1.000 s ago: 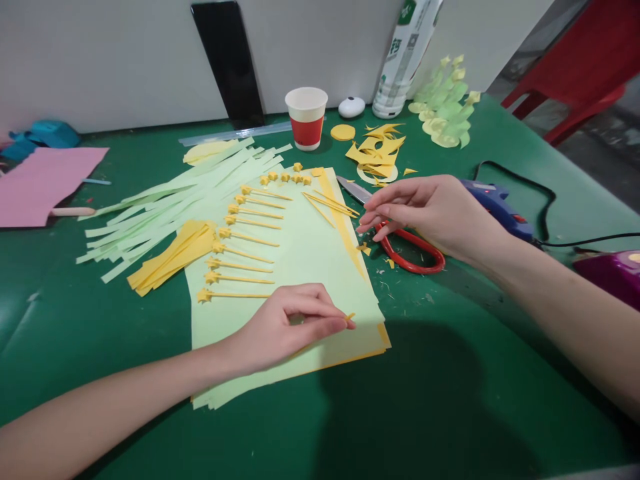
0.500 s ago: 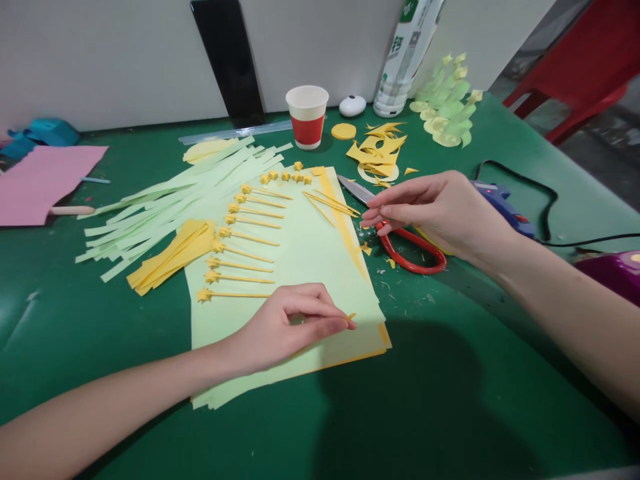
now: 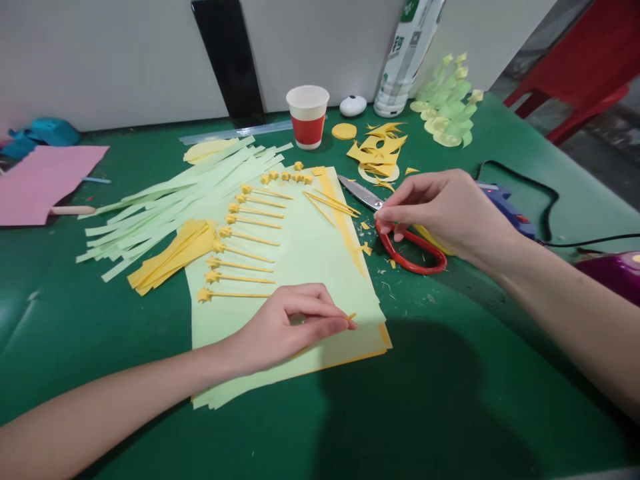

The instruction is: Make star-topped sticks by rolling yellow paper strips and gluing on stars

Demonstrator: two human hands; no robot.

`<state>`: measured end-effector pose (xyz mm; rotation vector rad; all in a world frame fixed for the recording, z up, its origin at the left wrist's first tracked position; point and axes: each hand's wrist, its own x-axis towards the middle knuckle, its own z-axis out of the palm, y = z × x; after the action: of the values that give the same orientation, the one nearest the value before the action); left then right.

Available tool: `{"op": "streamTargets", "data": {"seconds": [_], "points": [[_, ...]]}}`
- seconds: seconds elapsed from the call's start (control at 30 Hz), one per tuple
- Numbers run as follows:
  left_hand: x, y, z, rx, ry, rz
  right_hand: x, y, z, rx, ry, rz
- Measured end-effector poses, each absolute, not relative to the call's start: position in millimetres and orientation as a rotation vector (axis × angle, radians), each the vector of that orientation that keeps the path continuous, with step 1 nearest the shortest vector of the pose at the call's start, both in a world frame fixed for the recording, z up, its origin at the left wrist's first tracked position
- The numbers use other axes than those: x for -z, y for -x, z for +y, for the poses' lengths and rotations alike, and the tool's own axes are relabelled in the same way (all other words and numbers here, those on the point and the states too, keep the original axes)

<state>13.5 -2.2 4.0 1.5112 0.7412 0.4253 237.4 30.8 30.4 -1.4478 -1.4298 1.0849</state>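
My left hand (image 3: 295, 320) is over the lower part of the pale green paper sheets (image 3: 310, 267), thumb and fingers pinched on a small yellow paper strip (image 3: 352, 317); most of the strip is hidden. To the right, my right hand (image 3: 435, 210) has its fingertips closed on the red-handled scissors (image 3: 417, 263) near the pivot. The scissors lie flat, blades pointing up and left. Several yellow paper stars on thin yellow stems (image 3: 245, 250) lie in a column on the sheets. Loose yellow stems (image 3: 330, 203) and small folded stars (image 3: 286, 176) are above.
Green paper strips (image 3: 200, 193) and yellow strips (image 3: 173, 257) lie left. A paper cup (image 3: 307, 120), yellow scraps (image 3: 380, 153) and a white case (image 3: 353, 105) stand or lie behind. At right are a blue glue gun (image 3: 505, 210) with its cord and a purple object (image 3: 613, 273).
My right hand has moved slightly right and down, its fingers coming together at the scissors' handle. The scissors and my left hand have stayed in place.
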Motion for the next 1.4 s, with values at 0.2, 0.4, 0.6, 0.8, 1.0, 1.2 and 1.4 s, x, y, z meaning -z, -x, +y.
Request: {"op": "streamTargets", "data": {"seconds": [0.2,0.4,0.6,0.8,1.0,1.2,1.4], "points": [[-3,-13,-2,-0.429,-1.496,0.736,-30,-238,33,-0.946,1.557,-1.65],[-4,-13,-3,-0.422,-1.481,0.742,-24,-244,36,-0.645,1.609,-1.91],[-4,-15,-2,-0.444,-1.449,0.762,-20,-246,35,-0.27,1.702,-2.083],[-4,-13,-2,-0.489,-1.442,0.777,-23,-244,33,-0.166,1.654,-2.24],[-5,-12,-3,-0.504,-1.444,0.799,-46,-223,9,-0.801,1.13,-2.352],[-1,-13,-3,-0.503,-1.435,0.771,-41,-207,-9,-0.791,0.855,-2.485],[0,-12,-4,-0.432,-1.365,0.773,-50,-215,-6,-0.839,0.864,-2.48]]}}
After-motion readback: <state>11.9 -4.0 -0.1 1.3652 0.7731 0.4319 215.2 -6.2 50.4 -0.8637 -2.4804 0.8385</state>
